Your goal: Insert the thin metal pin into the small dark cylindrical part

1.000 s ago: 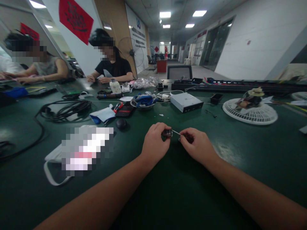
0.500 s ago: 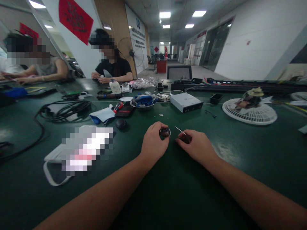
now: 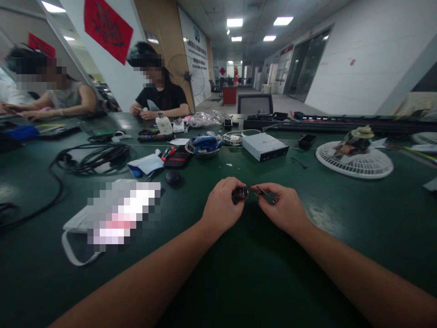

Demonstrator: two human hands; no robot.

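Over the middle of the green table, my left hand [image 3: 221, 205] is closed around a small dark cylinder [image 3: 242, 193] with a shiny rim at its right end. Just to the right, my right hand [image 3: 285, 204] pinches a small dark piece with a thin metal rod [image 3: 264, 192] between thumb and fingers. A narrow gap separates the cylinder's rim from the right fingertips. The exact kind of either piece is too small to make out, and my palms hide part of both.
A black mouse [image 3: 172, 177], a face mask [image 3: 146, 164] and coiled black cable [image 3: 92, 157] lie left. Beyond my hands stand a metal bowl with blue cloth [image 3: 204, 143], a disc drive [image 3: 264, 146] and a white fan grille [image 3: 355, 159]. Two people sit at the far left.
My left hand has shifted slightly right with the cylinder. My right fingers have turned the rod piece, which pointed up and left before and now lies between the fingertips nearer the cylinder.
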